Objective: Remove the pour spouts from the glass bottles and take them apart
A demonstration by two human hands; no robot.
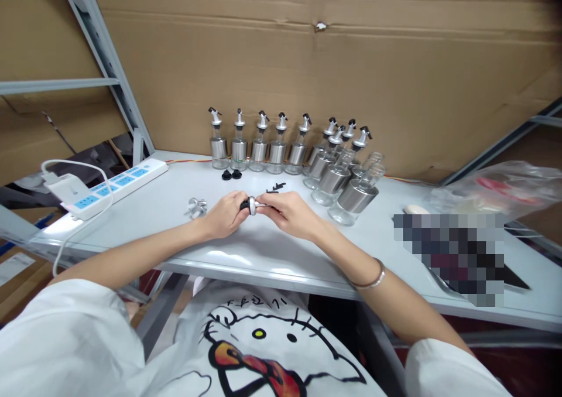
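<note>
Between my two hands, above the near part of the table, is a silver-and-black bottle pourer (252, 205). My left hand (225, 215) is closed on its black stopper end. The fingers of my right hand (292, 214) pinch the silver spout on the other side and hide part of it. Loose silver pourer parts (197, 207) lie just left of my left hand. Beyond the hands are small black lever pieces (277, 187). Two black stoppers (231, 175) rest farther back, near the bottles.
Several glass bottles with steel sleeves (277, 152) line the back, most topped with pourers; open-necked ones (353, 201) stand at the right. A power strip (118, 187) with a white cable is at left. A plastic bag (504, 189) and a blurred-out object (456, 256) lie right.
</note>
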